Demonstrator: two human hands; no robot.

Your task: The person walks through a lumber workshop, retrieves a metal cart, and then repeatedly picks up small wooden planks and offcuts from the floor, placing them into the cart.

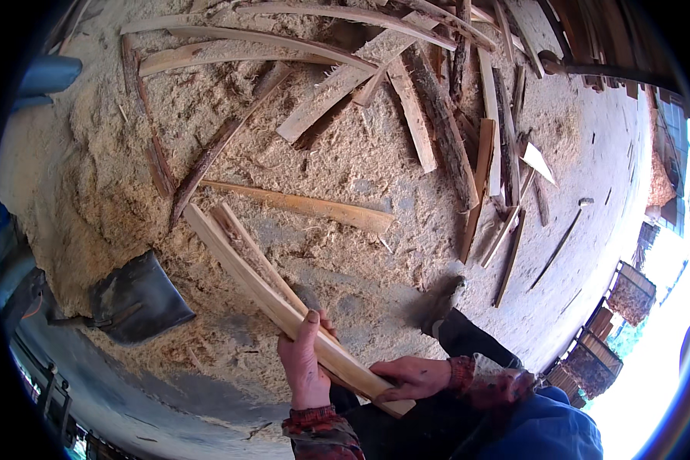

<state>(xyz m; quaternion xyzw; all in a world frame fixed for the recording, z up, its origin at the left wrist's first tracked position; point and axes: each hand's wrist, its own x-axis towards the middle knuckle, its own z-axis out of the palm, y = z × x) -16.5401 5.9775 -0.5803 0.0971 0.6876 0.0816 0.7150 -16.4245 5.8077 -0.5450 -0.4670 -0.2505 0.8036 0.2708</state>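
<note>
My left hand (305, 366) is closed around a long pale wooden slat (254, 290), its thumb lying over the top face. A second, narrower slat (249, 249) lies close along the far side of the first and passes behind my left fingers; whether they grip it too is hard to see. Near the lower right end of the slat, my right hand (415, 376) holds its edge, fingers curled over the wood. The slats slant from upper left to lower right above the sawdust, in front of my dark-clad legs.
Sawdust covers much of the floor (345, 268). Bark-edged offcuts (445, 126) pile up at the far right, and a yellowish strip (307, 207) lies just ahead. A black shovel (142, 299) rests at left. My dark boot (445, 307) stands right of the slats; wood stacks (590, 364) stand farther right.
</note>
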